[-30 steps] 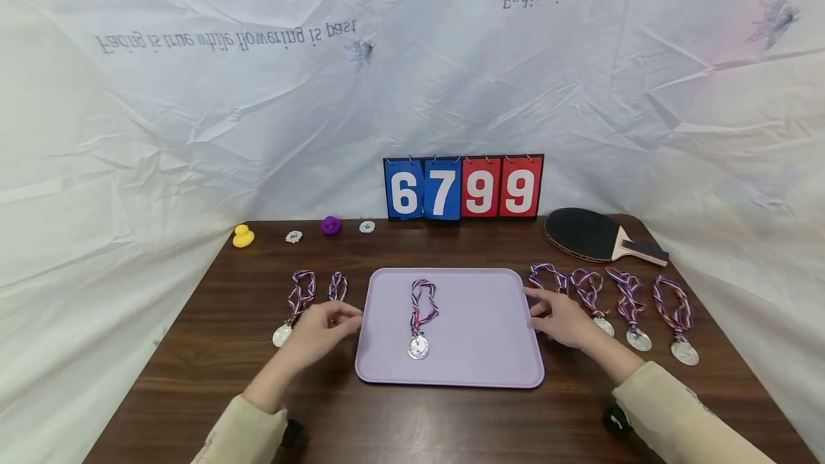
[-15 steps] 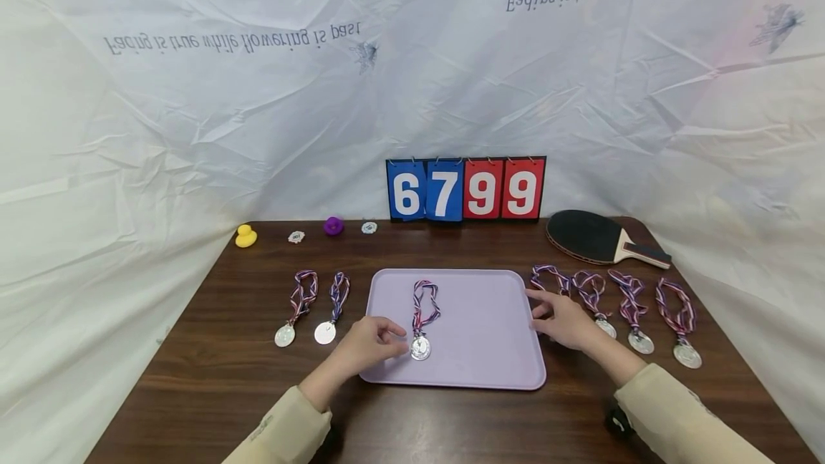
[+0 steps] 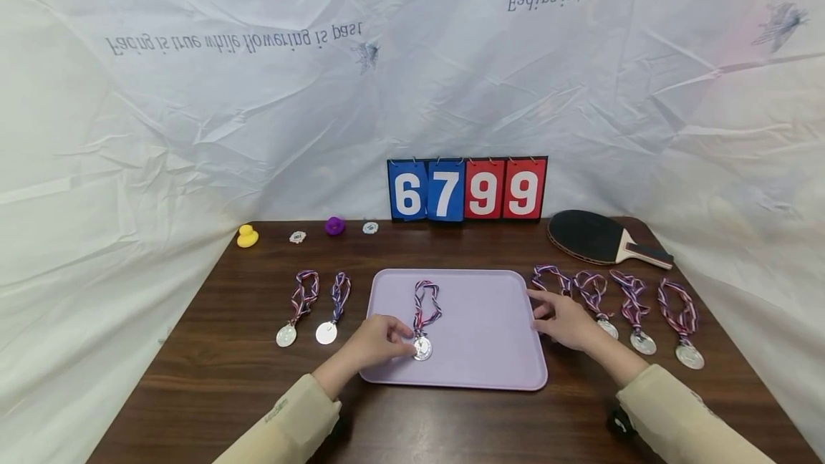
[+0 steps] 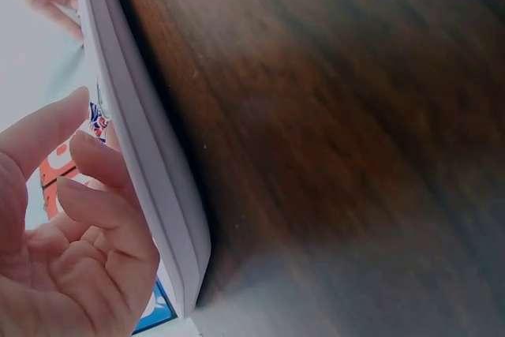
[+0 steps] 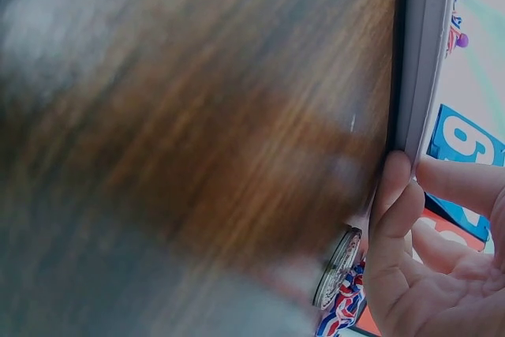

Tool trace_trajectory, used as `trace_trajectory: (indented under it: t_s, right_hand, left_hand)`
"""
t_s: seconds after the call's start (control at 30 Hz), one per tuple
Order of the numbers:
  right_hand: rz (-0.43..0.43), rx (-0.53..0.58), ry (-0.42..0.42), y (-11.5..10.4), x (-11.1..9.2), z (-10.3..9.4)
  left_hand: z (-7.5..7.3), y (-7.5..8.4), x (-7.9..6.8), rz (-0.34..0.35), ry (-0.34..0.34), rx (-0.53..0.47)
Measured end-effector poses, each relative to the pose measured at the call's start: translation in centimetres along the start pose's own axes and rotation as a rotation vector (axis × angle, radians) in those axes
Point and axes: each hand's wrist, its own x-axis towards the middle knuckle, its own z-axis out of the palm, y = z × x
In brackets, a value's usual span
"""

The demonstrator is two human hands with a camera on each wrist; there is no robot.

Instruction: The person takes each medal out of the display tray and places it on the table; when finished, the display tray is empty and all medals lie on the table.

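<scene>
A light purple tray [image 3: 483, 328] lies on the dark wooden table, bearing a silver medal [image 3: 422, 347] with a twisted striped ribbon [image 3: 419, 317]. Over the tray's left part, my left hand [image 3: 380, 341] reaches to the medal's left edge. Its thumb and fingers stand apart in the left wrist view, loosely bent; whether a fingertip touches the medal is unclear. At the tray's right edge, my right hand [image 3: 563, 317] pinches the rim between thumb and fingers, as the right wrist view shows with the tray rim [image 5: 422, 61].
Left of the tray lie two medals [image 3: 326, 333]; several more medals [image 3: 643, 341] line the right side. Along the back are a yellow duck [image 3: 248, 236], a purple duck [image 3: 334, 225], two small chips [image 3: 370, 228], a flip scoreboard [image 3: 468, 190] and a table tennis bat [image 3: 585, 236].
My left hand has moved right, from the tray's left edge to the medal on the tray, uncovering a medal at left. My right hand stays at the tray's right rim.
</scene>
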Motion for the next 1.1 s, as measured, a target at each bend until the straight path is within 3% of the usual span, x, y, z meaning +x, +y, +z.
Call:
trace_trajectory:
  t_s: [0.43, 0.83, 1.1]
  right_hand:
    - [0.000, 0.001, 0.003, -0.16, -0.19, -0.14]
    - [0.016, 0.010, 0.004, -0.25, -0.34, 0.03]
    - [0.005, 0.010, 0.010, -0.06, -0.23, 0.12]
  left_hand:
    - [0.20, 0.07, 0.37, -0.044, -0.042, -0.043]
    - [0.56, 0.33, 0.25, 0.012, 0.010, 0.075]
    - [0.34, 0.57, 0.25, 0.015, -0.030, -0.027]
